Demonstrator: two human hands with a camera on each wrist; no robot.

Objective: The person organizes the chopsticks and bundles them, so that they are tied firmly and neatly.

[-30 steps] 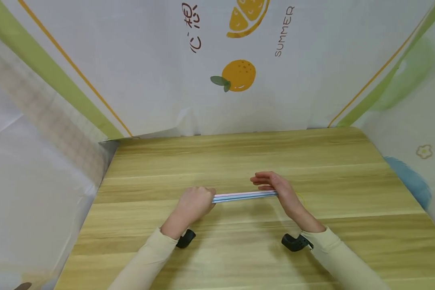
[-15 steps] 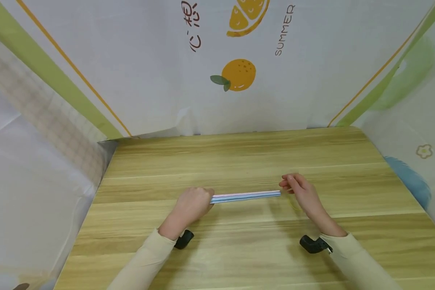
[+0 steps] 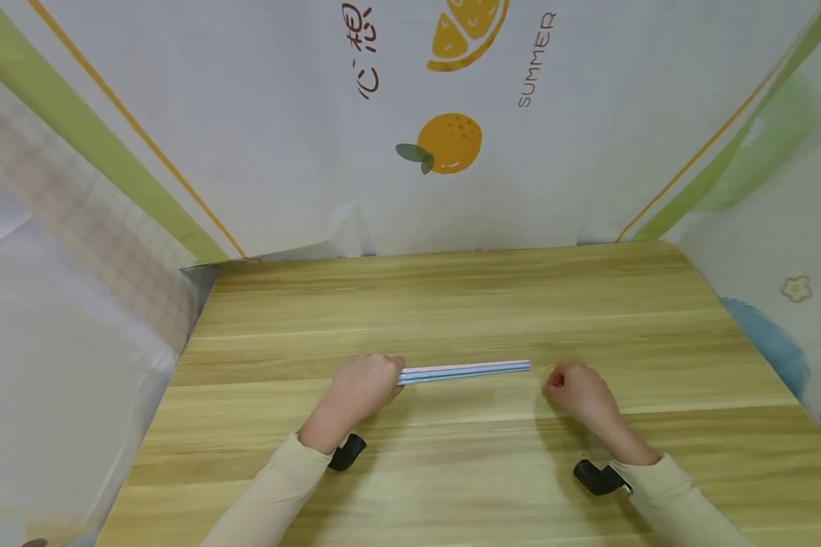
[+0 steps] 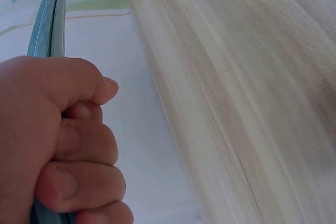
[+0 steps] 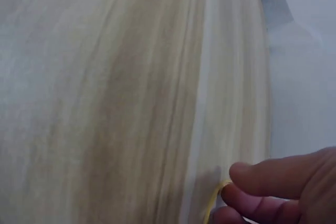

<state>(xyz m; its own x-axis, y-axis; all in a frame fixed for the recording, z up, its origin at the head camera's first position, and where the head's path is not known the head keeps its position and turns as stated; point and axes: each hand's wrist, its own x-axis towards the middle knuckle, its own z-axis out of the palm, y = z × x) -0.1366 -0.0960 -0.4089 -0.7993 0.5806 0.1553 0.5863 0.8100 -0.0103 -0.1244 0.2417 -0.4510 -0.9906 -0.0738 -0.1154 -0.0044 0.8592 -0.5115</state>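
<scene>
In the head view, my left hand point(image 3: 364, 386) grips a bundle of thin pink and blue straw-like sticks point(image 3: 465, 371). Its fingers are curled tightly round one end, as the left wrist view confirms, where the blue sticks point(image 4: 49, 24) rise above the fist. The free end points right, over the tabletop. Just past that end is my right hand point(image 3: 584, 396), apart from the bundle. Between thumb and fingertips it pinches a thin yellow rubber band point(image 5: 212, 203), seen in the right wrist view. Most of the band is hidden or out of frame.
Both hands are over a wood-grain table point(image 3: 410, 304). Behind it hangs a white cloth point(image 3: 280, 152) printed with oranges. More cloth point(image 3: 75, 342) lines the left side. A black wrist camera mount point(image 3: 347, 453) sits under the left wrist, another mount point(image 3: 600, 477) under the right.
My right hand has drawn off the bundle's right end, moving right and then nearer to me, with the yellow rubber band. Its fingers have curled in. The left hand and bundle stay nearly still.
</scene>
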